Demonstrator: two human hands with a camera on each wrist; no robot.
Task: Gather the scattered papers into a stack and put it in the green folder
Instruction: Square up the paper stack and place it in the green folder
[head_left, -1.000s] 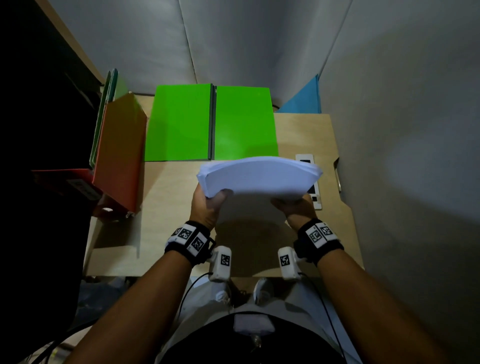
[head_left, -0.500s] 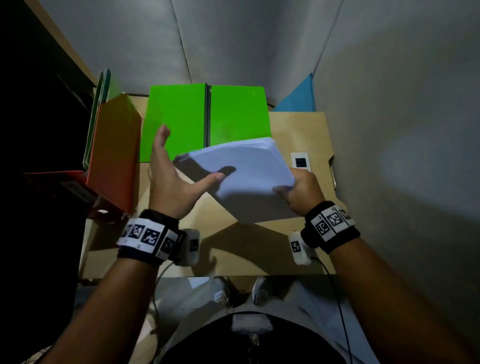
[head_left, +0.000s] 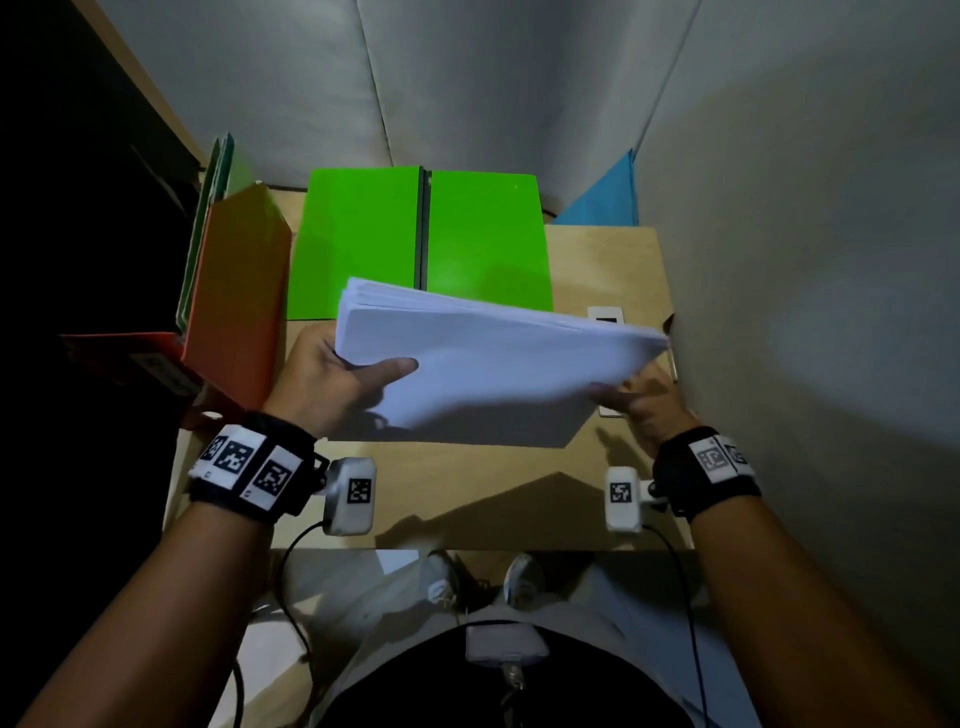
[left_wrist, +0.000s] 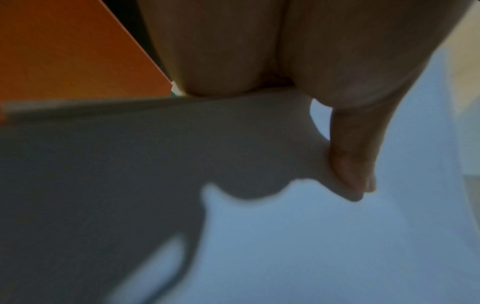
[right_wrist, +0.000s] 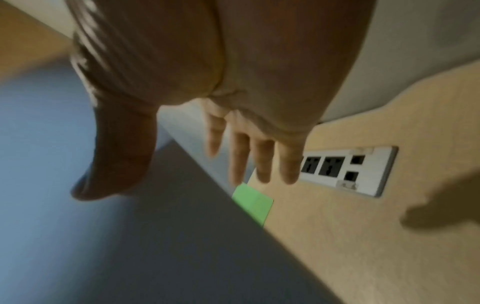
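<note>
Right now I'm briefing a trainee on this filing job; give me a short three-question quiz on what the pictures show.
1. True or false: the green folder lies open on the desk.
2. Which hand pinches the paper stack with its thumb on top? A) left hand B) right hand
3. Fill in: the stack is held ____ the desk, not yet in the folder.

Key: 1 true; 2 A; 3 above.

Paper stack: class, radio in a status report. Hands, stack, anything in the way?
Left hand grips stack; right hand open, off its edge. Stack over desk, not yet in folder. Folder open, nothing in the way.
</note>
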